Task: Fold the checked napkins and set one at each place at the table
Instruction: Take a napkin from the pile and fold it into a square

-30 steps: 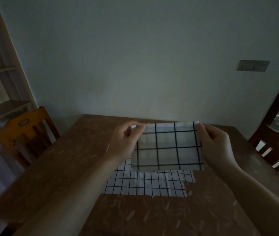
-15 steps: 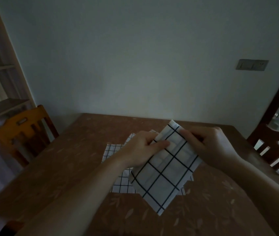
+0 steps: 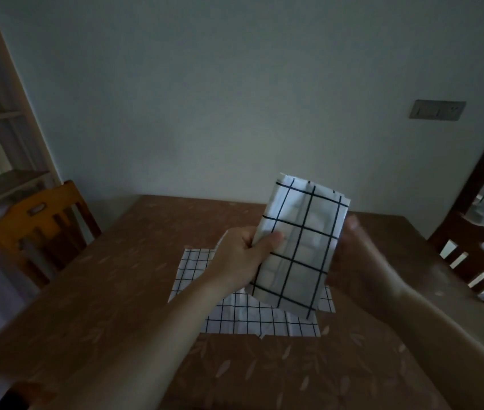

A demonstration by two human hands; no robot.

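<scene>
White, black-checked folded napkin [image 3: 296, 247] stood upright, pinched by the left hand [image 3: 242, 258]; the blurred right hand's [image 3: 359, 261] finger state could not be told.

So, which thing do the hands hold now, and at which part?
The left hand pinches the folded napkin at its left edge. The right hand, blurred, is at its right edge; its grip cannot be told.
</scene>
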